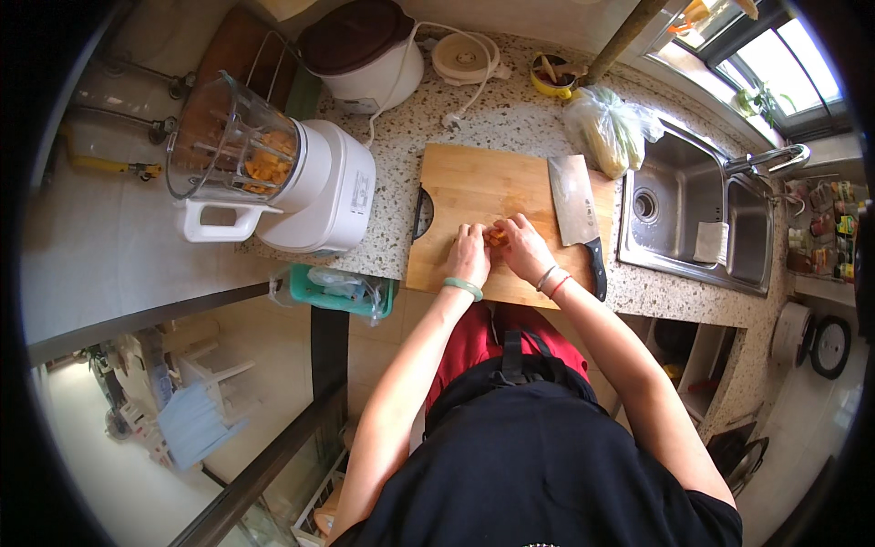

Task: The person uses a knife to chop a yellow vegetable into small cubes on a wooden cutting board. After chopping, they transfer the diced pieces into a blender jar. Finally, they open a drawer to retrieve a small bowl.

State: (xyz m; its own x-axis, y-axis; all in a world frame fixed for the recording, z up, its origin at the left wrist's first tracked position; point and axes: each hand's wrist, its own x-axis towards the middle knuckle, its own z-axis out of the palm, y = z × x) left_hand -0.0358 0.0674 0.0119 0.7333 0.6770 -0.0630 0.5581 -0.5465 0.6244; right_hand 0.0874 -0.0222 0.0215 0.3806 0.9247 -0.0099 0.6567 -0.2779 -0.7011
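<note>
Over the wooden cutting board [483, 182], my left hand [469, 255] and my right hand [527, 251] meet with fingers curled inward. Between them show small chopped orange pieces [495, 237], possibly carrot or pumpkin, gripped from both sides; my fingers partly cover them. A cleaver [574, 201] with a black handle lies flat on the board's right side, apart from my right hand. To the left stands a white blender [342, 191]; its clear jug [232, 150] has more orange pieces in it.
A bag of green vegetables [609, 137] sits beside the steel sink [674, 173] on the right. Behind the board are a white cooker [365, 68] with a cord, a pale lid [465, 56] and a yellow bowl [552, 80]. A green bin [342, 296] hangs below the counter edge.
</note>
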